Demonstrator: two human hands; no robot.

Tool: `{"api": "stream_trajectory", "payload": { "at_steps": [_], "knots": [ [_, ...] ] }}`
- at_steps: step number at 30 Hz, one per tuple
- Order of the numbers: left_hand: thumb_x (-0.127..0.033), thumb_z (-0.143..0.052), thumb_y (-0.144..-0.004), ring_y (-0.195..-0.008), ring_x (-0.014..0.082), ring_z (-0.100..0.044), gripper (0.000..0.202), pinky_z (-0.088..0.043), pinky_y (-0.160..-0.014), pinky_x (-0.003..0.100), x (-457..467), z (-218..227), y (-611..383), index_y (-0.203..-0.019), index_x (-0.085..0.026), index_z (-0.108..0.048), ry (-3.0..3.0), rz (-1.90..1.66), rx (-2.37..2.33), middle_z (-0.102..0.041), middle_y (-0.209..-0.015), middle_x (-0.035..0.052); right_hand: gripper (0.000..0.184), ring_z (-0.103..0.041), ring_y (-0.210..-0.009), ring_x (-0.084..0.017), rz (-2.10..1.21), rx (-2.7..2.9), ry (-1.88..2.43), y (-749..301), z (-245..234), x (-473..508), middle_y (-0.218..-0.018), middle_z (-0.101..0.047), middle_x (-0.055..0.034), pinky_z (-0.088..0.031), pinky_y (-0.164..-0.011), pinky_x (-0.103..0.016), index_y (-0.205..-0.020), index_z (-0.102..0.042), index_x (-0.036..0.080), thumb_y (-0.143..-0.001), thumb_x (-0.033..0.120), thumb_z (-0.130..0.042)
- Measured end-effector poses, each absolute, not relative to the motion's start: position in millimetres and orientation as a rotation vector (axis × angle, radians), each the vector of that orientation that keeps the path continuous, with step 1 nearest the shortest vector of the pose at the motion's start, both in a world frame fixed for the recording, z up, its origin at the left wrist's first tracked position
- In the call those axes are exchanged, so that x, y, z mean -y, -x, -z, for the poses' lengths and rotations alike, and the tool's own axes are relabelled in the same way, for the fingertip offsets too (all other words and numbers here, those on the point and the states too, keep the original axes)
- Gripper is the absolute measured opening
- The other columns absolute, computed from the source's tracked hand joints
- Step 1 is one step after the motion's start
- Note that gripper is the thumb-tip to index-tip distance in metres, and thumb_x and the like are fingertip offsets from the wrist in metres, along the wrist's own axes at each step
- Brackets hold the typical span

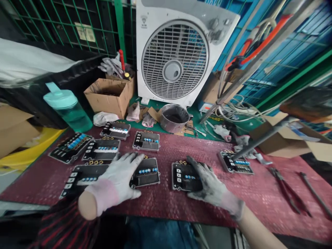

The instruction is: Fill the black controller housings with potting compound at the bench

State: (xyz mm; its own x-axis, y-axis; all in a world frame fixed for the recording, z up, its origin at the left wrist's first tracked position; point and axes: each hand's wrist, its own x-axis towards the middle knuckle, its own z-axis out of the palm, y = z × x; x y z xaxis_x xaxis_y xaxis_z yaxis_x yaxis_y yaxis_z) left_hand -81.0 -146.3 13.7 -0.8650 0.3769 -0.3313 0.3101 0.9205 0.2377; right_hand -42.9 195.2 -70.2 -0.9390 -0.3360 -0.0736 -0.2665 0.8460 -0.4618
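Observation:
My left hand, in a white knit glove with a pink cuff, reaches across an open metal-cased circuit module. Its fingers lie over the far edge and its thumb is at the near edge, covering the left end. A second circuit module is gripped at its right end by my right hand, whose glove is stained dark at the fingers. Both cases lie flat and show blue round components on black boards. Partly behind my left wrist sits another circuit module.
More circuit modules lie on the red mat. One module sits at right beneath a metal rod. Pliers lie at right. Behind stand a dark-filled pot, box fan, cardboard box and teal bottle.

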Motion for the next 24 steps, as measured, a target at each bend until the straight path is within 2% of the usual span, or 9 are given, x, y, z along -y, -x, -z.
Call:
{"api": "stream_trajectory", "payload": {
  "at_steps": [3,7,10,14,18,21,24],
  "knots": [
    [-0.031,-0.075,-0.055,-0.142,0.039,-0.039,0.103,-0.025,-0.119,0.062,134,-6,93,-0.151,-0.02,-0.037,-0.609,-0.194,-2.667,-0.042,-0.154,0.0184,0.119,-0.039,-0.14,-0.039,0.689,-2.885,0.473,39,68,-197,-0.154,-0.041,-0.0159,-0.03,-0.115,-0.061,-0.16,-0.007,0.027,-0.069,0.055,-0.078],
    [-0.029,-0.072,-0.054,-0.138,0.0396,-0.044,0.104,-0.027,-0.118,0.059,127,-2,102,-0.151,-0.016,-0.037,-0.7,-0.177,-2.668,-0.047,-0.151,0.0192,0.124,-0.031,-0.145,-0.041,0.718,-3.022,0.477,26,64,-200,-0.16,-0.031,-0.0148,-0.03,-0.115,-0.061,-0.159,-0.006,0.03,-0.065,0.057,-0.082],
    [-0.031,-0.07,-0.055,-0.132,0.0391,-0.049,0.104,-0.03,-0.117,0.057,131,-5,101,-0.152,-0.017,-0.035,-0.738,-0.14,-2.715,-0.052,-0.144,0.0182,0.12,-0.032,-0.145,-0.04,0.775,-3.12,0.463,10,61,-202,-0.16,-0.031,-0.0139,-0.035,-0.114,-0.06,-0.159,-0.007,0.032,-0.068,0.057,-0.081],
    [-0.037,-0.066,-0.06,-0.127,0.0372,-0.054,0.1,-0.035,-0.113,0.055,141,-7,99,-0.153,-0.016,-0.033,-0.678,-0.152,-2.845,-0.054,-0.142,0.0181,0.113,-0.036,-0.143,-0.041,0.851,-3.169,0.414,-14,59,-206,-0.158,-0.034,-0.0157,-0.037,-0.114,-0.059,-0.159,-0.013,0.029,-0.071,0.057,-0.078],
    [-0.034,-0.065,-0.057,-0.128,0.0362,-0.054,0.1,-0.032,-0.115,0.056,144,-9,102,-0.151,-0.016,-0.035,-0.661,-0.058,-2.764,-0.055,-0.143,0.0172,0.11,-0.034,-0.144,-0.043,0.903,-3.109,0.438,-35,56,-208,-0.157,-0.037,-0.015,-0.038,-0.113,-0.063,-0.159,-0.017,0.031,-0.071,0.057,-0.078],
    [-0.033,-0.064,-0.058,-0.133,0.0349,-0.051,0.1,-0.027,-0.119,0.057,138,-18,98,-0.152,-0.017,-0.034,-0.692,-0.053,-2.805,-0.052,-0.147,0.0161,0.094,-0.035,-0.144,-0.04,1.059,-3.022,0.381,-53,49,-201,-0.156,-0.04,-0.0124,-0.041,-0.112,-0.062,-0.155,-0.03,0.034,-0.076,0.054,-0.076],
    [-0.035,-0.064,-0.058,-0.136,0.0353,-0.049,0.098,-0.027,-0.12,0.056,121,-33,83,-0.151,-0.019,-0.036,-0.78,-0.11,-2.87,-0.051,-0.148,0.0145,0.054,-0.049,-0.136,-0.032,1.438,-2.862,0.214,-72,40,-184,-0.145,-0.054,-0.0097,-0.044,-0.112,-0.054,-0.14,-0.055,0.036,-0.088,0.048,-0.065]
  ]
}}
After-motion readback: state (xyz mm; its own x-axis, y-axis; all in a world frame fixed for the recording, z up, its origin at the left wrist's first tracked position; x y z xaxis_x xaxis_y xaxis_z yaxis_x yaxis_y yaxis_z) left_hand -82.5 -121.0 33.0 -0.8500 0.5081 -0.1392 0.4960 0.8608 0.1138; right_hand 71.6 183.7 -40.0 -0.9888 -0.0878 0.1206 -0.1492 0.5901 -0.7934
